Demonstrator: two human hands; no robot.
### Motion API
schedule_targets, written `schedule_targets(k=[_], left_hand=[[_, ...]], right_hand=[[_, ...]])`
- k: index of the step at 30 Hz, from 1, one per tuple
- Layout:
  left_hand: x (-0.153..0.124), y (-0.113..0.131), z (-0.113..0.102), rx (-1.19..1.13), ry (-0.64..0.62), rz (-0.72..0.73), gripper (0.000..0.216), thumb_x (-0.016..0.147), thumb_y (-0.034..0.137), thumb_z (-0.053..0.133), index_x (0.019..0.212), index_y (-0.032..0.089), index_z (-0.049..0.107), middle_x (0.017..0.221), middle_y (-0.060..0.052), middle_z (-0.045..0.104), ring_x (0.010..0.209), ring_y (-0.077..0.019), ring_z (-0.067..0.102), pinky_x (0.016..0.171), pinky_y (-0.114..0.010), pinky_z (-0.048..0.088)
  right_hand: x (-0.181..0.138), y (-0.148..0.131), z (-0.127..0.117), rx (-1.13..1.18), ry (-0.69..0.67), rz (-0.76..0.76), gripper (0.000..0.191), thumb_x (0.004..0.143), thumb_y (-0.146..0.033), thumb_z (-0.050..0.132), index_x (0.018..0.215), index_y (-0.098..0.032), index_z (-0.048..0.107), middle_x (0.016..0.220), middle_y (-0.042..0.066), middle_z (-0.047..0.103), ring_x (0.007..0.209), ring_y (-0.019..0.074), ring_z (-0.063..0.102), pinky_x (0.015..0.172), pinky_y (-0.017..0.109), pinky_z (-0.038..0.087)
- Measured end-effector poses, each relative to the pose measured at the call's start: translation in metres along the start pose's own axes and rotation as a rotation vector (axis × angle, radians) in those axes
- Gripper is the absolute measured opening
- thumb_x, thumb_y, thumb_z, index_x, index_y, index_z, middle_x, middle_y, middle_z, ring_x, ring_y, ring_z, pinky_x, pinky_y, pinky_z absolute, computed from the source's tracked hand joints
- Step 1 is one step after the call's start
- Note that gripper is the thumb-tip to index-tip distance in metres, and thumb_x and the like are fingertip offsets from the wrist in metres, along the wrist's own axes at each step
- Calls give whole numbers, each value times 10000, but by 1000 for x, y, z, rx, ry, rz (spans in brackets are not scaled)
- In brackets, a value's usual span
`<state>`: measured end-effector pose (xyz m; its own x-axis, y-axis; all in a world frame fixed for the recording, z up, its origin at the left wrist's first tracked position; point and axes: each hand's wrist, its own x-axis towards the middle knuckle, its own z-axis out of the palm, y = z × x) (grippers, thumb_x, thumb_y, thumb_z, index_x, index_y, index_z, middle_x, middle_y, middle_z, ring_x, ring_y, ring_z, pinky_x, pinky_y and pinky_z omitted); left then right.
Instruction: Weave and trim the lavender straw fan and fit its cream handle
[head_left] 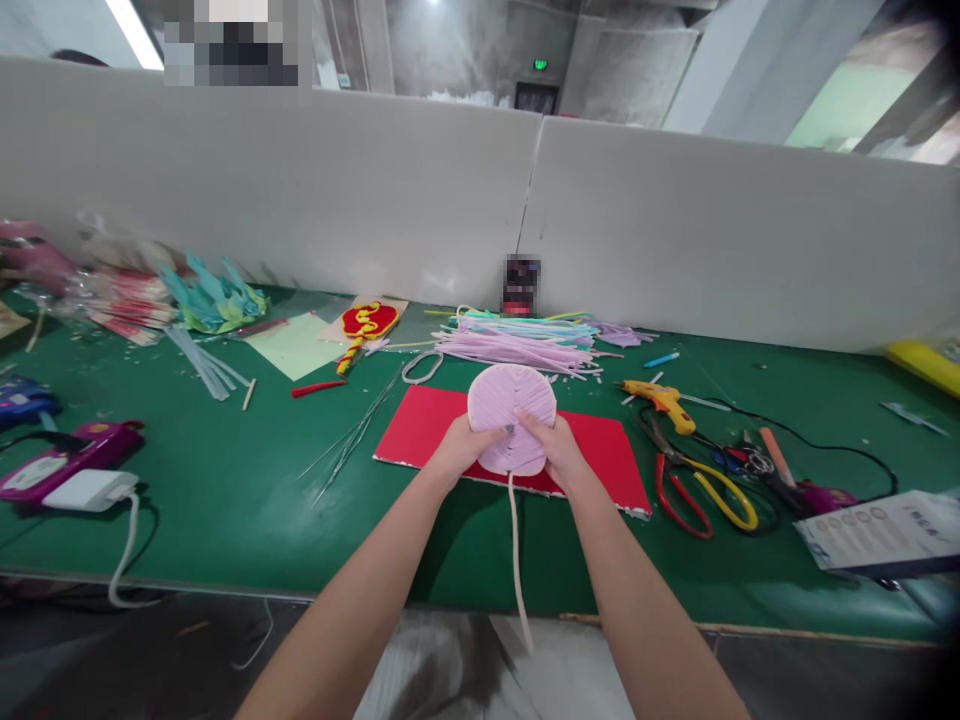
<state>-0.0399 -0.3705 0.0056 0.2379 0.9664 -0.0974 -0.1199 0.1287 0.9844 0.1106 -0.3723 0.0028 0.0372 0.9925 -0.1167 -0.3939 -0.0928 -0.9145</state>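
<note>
Between my hands is a rounded lilac fan-shaped piece (pixel 512 400), wrapped in pipe cleaners with a cream edge. A long cream stem (pixel 516 560) hangs from its lower edge past the table front. My left hand (pixel 466 446) grips the piece's left side, thumb lying on its face. On the right side, my right hand (pixel 555 444) holds it in the same way, thumb pressed near the middle. The fingers behind the piece are hidden. Beneath it lies a red board (pixel 607 460) on the green table.
A heap of lilac pipe cleaners (pixel 517 345) lies behind the board. To the right are a yellow glue gun (pixel 661 402) and pliers (pixel 697 485) with red and yellow handles. A red-and-yellow fan (pixel 369 322) and thin wires (pixel 360 430) lie left. A white partition (pixel 300 190) borders the back.
</note>
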Motion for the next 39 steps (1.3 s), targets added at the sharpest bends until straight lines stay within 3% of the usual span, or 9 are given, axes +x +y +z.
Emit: schedule_targets(k=[9,15,18,21,24,30,33,36,39], left_hand=[[-2,5,0,-10,41,14,554,548,345,767,1032,111,635,1064,-114,662,1005,-282,592,864,-401,476],[0,4,0,-86,166,71,535,543,378,767,998,123,646,1045,-109,671,993,-276,596,861,-384,473],[3,2,0,-160,201,85,506,602,444,713,995,133,637,1063,-100,664,1007,-249,589,882,-358,462],[5,1,2,-186,167,53,490,659,510,637,990,149,617,1020,-87,674,942,-219,615,831,-341,488],[3,4,5,-182,74,4,452,653,510,639,933,157,608,906,-79,687,805,-199,642,707,-327,523],[-6,11,10,34,-148,-1,346,624,437,682,806,147,624,650,-16,624,556,-128,585,553,-265,490],[-7,10,12,150,-148,70,308,630,391,686,824,156,642,688,-19,635,541,-121,562,552,-257,467],[-8,8,15,384,-122,249,290,659,347,665,901,189,641,832,-28,668,650,-141,583,624,-252,460],[-9,7,18,487,-97,355,234,724,324,598,918,199,641,840,-23,680,697,-147,596,665,-241,454]], right_hand=[[0,0,0,-40,-15,-1,358,566,-348,772,855,-155,686,859,61,727,783,239,678,729,372,535],[-1,1,1,-115,-43,-29,333,571,-353,764,840,-170,692,833,42,727,763,210,668,730,342,522],[-3,1,3,-144,-58,-49,271,534,-323,785,727,-160,688,654,12,707,585,166,634,563,274,512],[-3,2,3,-133,-11,-82,251,554,-361,767,595,-159,624,429,-40,588,340,86,461,326,202,347],[1,0,1,-72,82,-145,277,596,-414,729,638,-177,593,423,-63,555,306,58,386,286,188,249],[7,-5,-2,40,204,-243,302,594,-437,720,693,-195,569,491,-62,581,355,68,441,331,198,320],[7,-5,-2,44,210,-265,290,597,-420,723,717,-193,588,538,-42,617,397,90,495,364,213,378],[6,-4,-1,18,203,-274,281,601,-389,726,756,-181,619,599,-11,657,464,121,559,408,233,432],[7,-1,-2,-23,204,-285,329,600,-359,730,860,-174,649,737,22,698,598,153,617,499,252,484]])
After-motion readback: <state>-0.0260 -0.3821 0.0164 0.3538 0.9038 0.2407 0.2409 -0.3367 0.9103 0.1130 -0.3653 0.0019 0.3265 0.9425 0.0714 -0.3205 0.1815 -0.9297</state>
